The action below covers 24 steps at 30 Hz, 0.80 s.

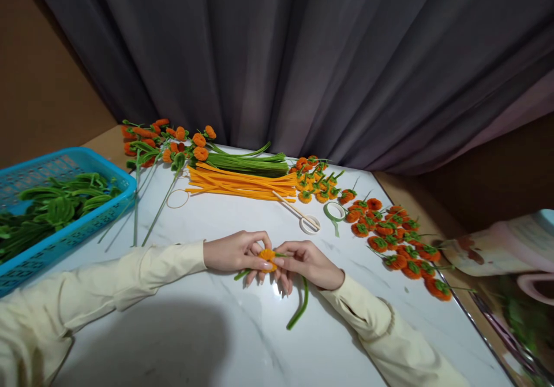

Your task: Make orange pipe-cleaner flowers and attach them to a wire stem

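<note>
Bloom (pixel 267 255): distortion risk.
Left hand (pixel 234 252) clamped on bloom, right hand (pixel 318 265) pinching green strip (pixel 305 304) beside it; uneven tugging could skew the bloom.

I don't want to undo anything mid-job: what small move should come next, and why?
Probably wind the loose green strip around the base of the yellow flower. The left hand pinches that flower, the right hand's fingertips are at its edge, the strip's end dangles below, and the yellow flowers on the table have green at their bases.
</note>
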{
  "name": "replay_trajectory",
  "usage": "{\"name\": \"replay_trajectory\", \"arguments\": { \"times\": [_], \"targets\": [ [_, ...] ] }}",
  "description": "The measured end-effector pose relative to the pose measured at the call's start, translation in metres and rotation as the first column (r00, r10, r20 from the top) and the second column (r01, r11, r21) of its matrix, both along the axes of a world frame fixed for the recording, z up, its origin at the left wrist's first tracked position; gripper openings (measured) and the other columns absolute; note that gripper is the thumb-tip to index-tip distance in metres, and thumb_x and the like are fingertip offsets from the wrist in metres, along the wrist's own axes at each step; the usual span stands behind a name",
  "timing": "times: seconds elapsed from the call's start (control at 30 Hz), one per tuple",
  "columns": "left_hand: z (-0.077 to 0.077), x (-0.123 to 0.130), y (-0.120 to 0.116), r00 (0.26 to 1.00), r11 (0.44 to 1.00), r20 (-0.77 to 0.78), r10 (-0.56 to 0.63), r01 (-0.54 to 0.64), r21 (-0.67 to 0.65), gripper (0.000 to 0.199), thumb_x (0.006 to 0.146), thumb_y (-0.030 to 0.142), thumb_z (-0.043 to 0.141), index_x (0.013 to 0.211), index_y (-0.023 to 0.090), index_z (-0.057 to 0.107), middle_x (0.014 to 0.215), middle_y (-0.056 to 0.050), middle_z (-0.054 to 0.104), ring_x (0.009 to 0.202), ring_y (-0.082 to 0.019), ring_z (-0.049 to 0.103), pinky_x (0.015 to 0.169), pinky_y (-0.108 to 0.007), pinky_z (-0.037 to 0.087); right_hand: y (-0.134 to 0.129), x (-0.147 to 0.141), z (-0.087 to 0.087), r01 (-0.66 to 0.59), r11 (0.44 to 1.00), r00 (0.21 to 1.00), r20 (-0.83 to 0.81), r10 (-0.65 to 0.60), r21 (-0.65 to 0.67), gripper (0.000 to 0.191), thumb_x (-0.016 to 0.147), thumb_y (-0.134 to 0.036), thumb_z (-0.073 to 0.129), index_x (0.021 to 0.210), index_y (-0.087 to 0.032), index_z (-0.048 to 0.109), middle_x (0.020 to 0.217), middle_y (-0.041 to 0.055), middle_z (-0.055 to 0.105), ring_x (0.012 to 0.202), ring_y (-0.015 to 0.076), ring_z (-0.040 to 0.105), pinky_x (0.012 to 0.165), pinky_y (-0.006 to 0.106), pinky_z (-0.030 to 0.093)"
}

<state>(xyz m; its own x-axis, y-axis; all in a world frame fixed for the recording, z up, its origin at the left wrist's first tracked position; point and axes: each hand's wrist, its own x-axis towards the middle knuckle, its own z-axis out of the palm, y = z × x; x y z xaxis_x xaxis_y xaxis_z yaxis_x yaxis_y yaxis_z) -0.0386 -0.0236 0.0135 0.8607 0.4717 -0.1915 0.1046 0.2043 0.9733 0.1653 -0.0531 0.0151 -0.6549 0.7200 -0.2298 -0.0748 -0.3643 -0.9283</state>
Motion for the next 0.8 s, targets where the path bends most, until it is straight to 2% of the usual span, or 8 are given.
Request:
{"name": "replay_trajectory", "arguments": {
  "times": [0.37,0.47,0.53,0.6,0.67,0.7,0.77,0.8],
  "targets": [
    [-0.003,0.001,-0.004,1.0,0.994,0.002,0.021,-0.021,0.103,0.03,0.082,0.041,0.058,0.088,0.019,0.038,0.073,-0.002,0.063,0.051,-0.009,0.057,0.047,-0.021,0.046,-0.001,-0.001,-0.002,0.03,1.0,1.0,0.007,-0.03,0.008,0.03,0.076,-0.038,0.069,0.077,-0.01,0.056,0.062,0.0023,0.063,0.044,0.0113,0.06,0.044,0.021,0.05],
    [0.002,-0.001,-0.003,0.997,0.932,-0.039,0.074,-0.055,0.358,0.023,0.086,0.037,0.053,0.093,0.018,0.043,0.078,-0.004,0.065,0.057,-0.011,0.059,0.054,-0.023,0.048,-0.001,-0.002,-0.003,0.1,0.995,0.995,-0.013,-0.1,0.006,0.03,0.074,-0.036,0.071,0.081,-0.012,0.054,0.062,0.0013,0.063,0.043,0.0124,0.06,0.043,0.023,0.051],
    [0.005,-0.004,-0.001,0.987,0.705,-0.012,0.162,-0.107,0.701,0.016,0.089,0.03,0.049,0.097,0.016,0.048,0.079,-0.005,0.066,0.064,-0.013,0.061,0.062,-0.026,0.047,0.001,-0.001,-0.003,0.131,0.991,0.99,-0.045,-0.13,0.012,0.033,0.073,-0.035,0.072,0.088,-0.013,0.054,0.066,0.0016,0.064,0.047,0.0136,0.061,0.044,0.025,0.053],
    [0.004,-0.007,0.002,0.969,0.293,0.109,0.223,-0.173,0.94,0.014,0.09,0.021,0.045,0.101,0.016,0.053,0.087,-0.008,0.067,0.08,-0.017,0.061,0.073,-0.03,0.044,0.004,0.0,-0.002,0.14,0.99,0.984,-0.107,-0.139,-0.001,0.037,0.074,-0.037,0.071,0.096,-0.014,0.052,0.072,0.0035,0.066,0.055,0.0157,0.064,0.046,0.026,0.054],
    [-0.001,-0.01,0.004,0.938,-0.097,0.257,0.231,-0.241,0.966,0.018,0.089,0.015,0.044,0.103,0.019,0.056,0.096,-0.009,0.066,0.094,-0.018,0.058,0.081,-0.033,0.04,0.007,0.003,0.001,0.121,0.991,0.975,-0.18,-0.13,-0.056,0.04,0.078,-0.044,0.066,0.102,-0.016,0.05,0.079,0.0056,0.067,0.063,0.017,0.066,0.049,0.026,0.055],
    [-0.006,-0.012,0.005,0.919,-0.239,0.314,0.237,-0.258,0.936,0.02,0.088,0.015,0.047,0.103,0.022,0.057,0.097,-0.007,0.066,0.096,-0.018,0.056,0.082,-0.032,0.039,0.008,0.004,0.002,0.094,0.991,0.971,-0.211,-0.112,-0.091,0.042,0.079,-0.048,0.063,0.104,-0.016,0.049,0.082,0.0065,0.067,0.066,0.0172,0.067,0.051,0.026,0.055],
    [-0.016,-0.014,0.004,0.879,-0.399,0.398,0.263,-0.276,0.874,0.022,0.084,0.014,0.055,0.101,0.028,0.06,0.087,-0.002,0.065,0.088,-0.015,0.056,0.08,-0.029,0.038,0.008,0.005,0.003,0.022,0.989,0.969,-0.24,-0.057,-0.146,0.046,0.08,-0.052,0.06,0.105,-0.016,0.048,0.083,0.0081,0.068,0.068,0.0173,0.067,0.055,0.026,0.056],
    [-0.02,-0.014,0.003,0.881,-0.393,0.385,0.276,-0.262,0.882,0.025,0.082,0.013,0.056,0.1,0.029,0.061,0.082,0.0,0.065,0.084,-0.014,0.056,0.078,-0.028,0.039,0.008,0.005,0.003,-0.01,0.987,0.971,-0.239,-0.028,-0.158,0.047,0.078,-0.052,0.062,0.104,-0.016,0.048,0.082,0.0086,0.068,0.068,0.0175,0.067,0.055,0.026,0.056]
  ]
}}
